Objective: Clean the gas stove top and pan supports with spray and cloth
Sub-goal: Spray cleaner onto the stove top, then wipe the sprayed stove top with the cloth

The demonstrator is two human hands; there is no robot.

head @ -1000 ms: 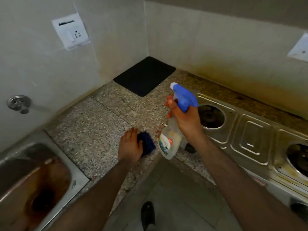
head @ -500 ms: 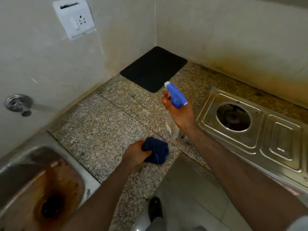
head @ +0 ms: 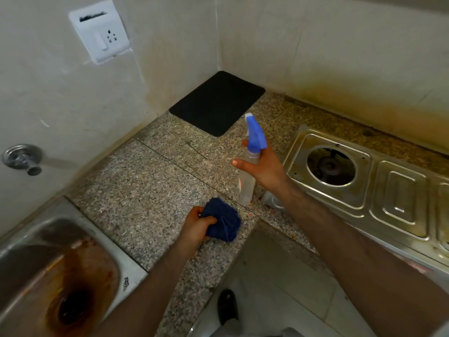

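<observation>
The stove top [head: 398, 210], right of frame, looks grimy; cleaning seems barely begun. The left hand [head: 195, 228] clamps the cloth [head: 226, 224]. The right hand [head: 267, 169] has its fingers [head: 237, 163] spread round the spray bottle [head: 254, 132]; grip uncertain.

spray bottle [head: 254, 135] lowered to counter [head: 145, 190] | right grip [head: 267, 169] thumb released | left grip [head: 196, 227] bunched cloth [head: 224, 224]

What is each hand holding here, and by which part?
Left hand grips the blue cloth by one bunched side; right hand holds the spray bottle by its neck.
</observation>
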